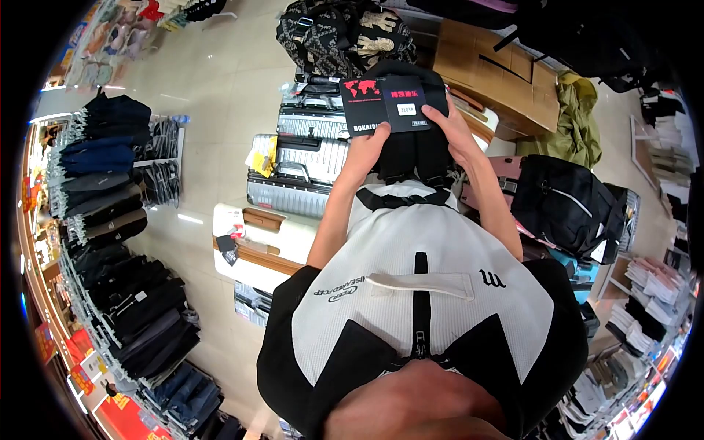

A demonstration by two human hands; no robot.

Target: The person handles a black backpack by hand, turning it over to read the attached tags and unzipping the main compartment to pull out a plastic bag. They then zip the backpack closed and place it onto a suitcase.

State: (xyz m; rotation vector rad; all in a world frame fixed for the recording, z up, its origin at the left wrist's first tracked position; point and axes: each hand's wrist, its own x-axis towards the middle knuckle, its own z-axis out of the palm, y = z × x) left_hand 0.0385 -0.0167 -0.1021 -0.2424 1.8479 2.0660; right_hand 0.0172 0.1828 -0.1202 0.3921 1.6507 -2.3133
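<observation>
Black card: as we look down, it is up in front of us, over a black bag and beside silver suitcases.
Left hand: our grip is pinched on the bottom edge, thumb in front; we cannot see the fingers behind.
Right hand: our grip pinches the right side.
Feel: it looks light and stiff, maybe slick, so edges suit us best.
Way it points: long side left to right, words upright to us.

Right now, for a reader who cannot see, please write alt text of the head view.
The person's left hand and right hand hold a black printed card near suitcases and bags in a shop; dark clothes hang on the picture's left.
</observation>
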